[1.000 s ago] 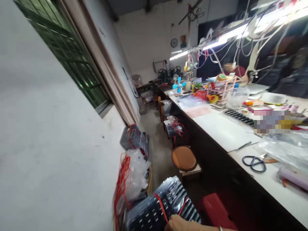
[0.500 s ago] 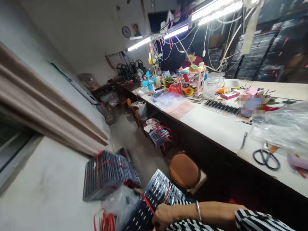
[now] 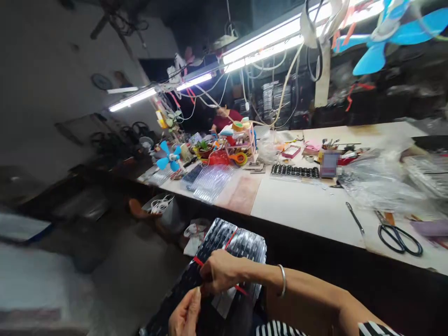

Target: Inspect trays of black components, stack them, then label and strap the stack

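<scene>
A bundle of black slotted plastic trays (image 3: 245,245), tied with crossed red straps (image 3: 230,239), is low in the middle of the head view, in front of the long table's edge. My right hand (image 3: 221,270), below a silver bangle, is closed on the red strap over the top of the bundle. Just below and left of it, my left hand (image 3: 185,313) has its thumb pressed to its curled fingers; what lies in that pinch is too small to make out. A pale paper-like piece (image 3: 224,302) shows on the bundle under my right wrist.
The long white table (image 3: 276,200) carries scissors (image 3: 399,238), a thin metal tool (image 3: 354,217), a black tray (image 3: 295,171), plastic bags (image 3: 378,179) and clear sheets (image 3: 213,182). A co-worker (image 3: 227,119) sits behind it. A grey bin (image 3: 168,212) stands below its front edge.
My view has swung right, towards the table. The tray bundle now stands before the table edge, with the stool and the other bundles out of sight. My left hand has come into view.
</scene>
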Action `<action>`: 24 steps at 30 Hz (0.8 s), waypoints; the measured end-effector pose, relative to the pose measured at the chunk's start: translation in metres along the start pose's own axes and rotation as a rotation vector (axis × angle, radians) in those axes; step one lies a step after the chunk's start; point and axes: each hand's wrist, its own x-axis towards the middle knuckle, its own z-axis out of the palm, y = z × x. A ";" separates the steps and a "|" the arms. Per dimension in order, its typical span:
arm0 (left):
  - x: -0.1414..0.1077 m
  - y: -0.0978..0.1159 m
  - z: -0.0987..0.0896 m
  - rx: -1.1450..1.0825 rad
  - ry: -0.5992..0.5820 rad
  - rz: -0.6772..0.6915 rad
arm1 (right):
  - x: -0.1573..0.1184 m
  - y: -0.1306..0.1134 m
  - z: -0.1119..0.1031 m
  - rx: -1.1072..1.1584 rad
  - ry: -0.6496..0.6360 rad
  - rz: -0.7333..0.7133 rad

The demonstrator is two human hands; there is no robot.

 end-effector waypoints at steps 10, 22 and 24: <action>0.223 0.104 0.126 -0.434 -0.365 -0.018 | 0.098 0.185 -0.109 -0.260 0.154 0.288; 0.364 0.141 0.202 -0.426 -0.418 -0.124 | 0.059 0.249 -0.048 0.271 1.068 1.118; 0.377 0.149 0.218 -0.435 -0.427 -0.109 | 0.049 0.247 -0.020 0.375 1.053 1.160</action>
